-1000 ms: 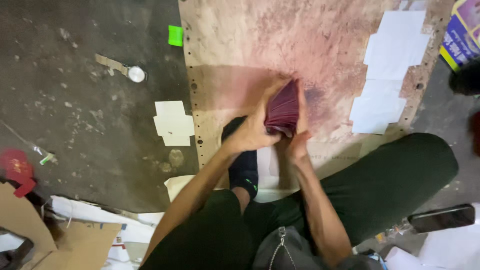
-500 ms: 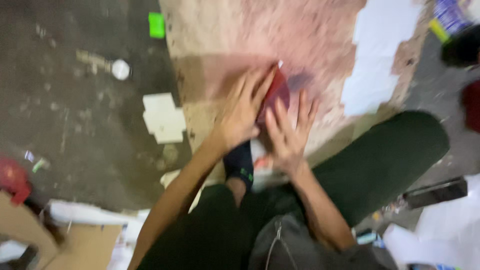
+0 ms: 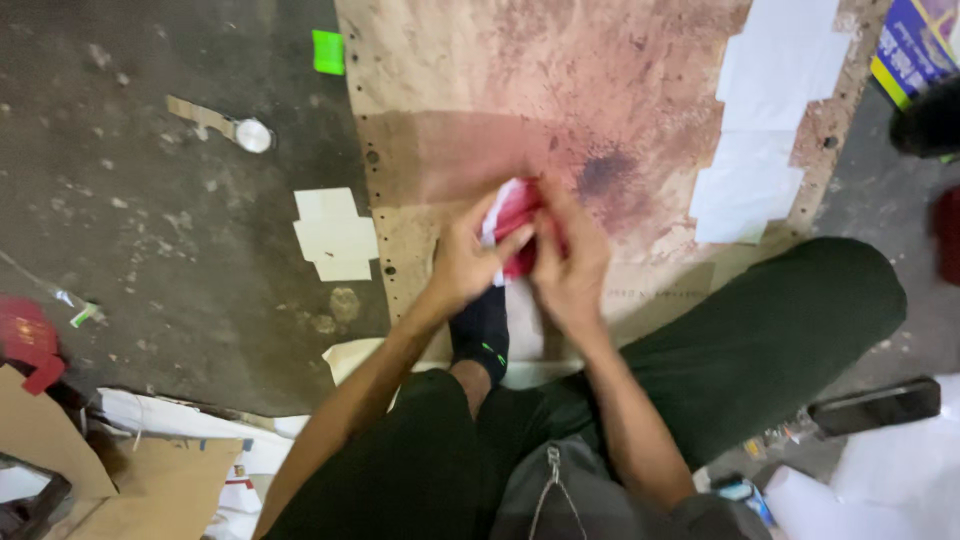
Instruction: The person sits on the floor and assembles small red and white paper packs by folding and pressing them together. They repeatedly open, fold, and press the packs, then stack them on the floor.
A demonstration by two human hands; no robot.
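**Two hands closed on a red-and-white piece at the board's near edge**

Two hands met over the stained wooden board [image 3: 560,90], close to its near edge and just ahead of the person's dark-socked foot [image 3: 482,335]. The left hand [image 3: 462,262] and the right hand [image 3: 572,262] both had their fingers curled around a small red and white folded piece [image 3: 512,222], pinching it between them; neither hand was loose. Half a second before, both palms had lain flatter, pressing a darker red bundle down against the board, fingers spread. Now the piece was lifted slightly into the fingertips and showed a white face beside the red, which suggested that the pressing had given way to folding or turning the piece over. Whether it was cloth or paper could not be told.

White paper sheets [image 3: 760,150] lay along the board's far right edge. On the dark floor left of the board lay cream paper cutouts [image 3: 335,235], a green scrap [image 3: 328,52] and a small round silver lid [image 3: 253,135]. Cardboard [image 3: 60,450] sat at the lower left, and a dark phone [image 3: 875,405] lay beside the right knee.
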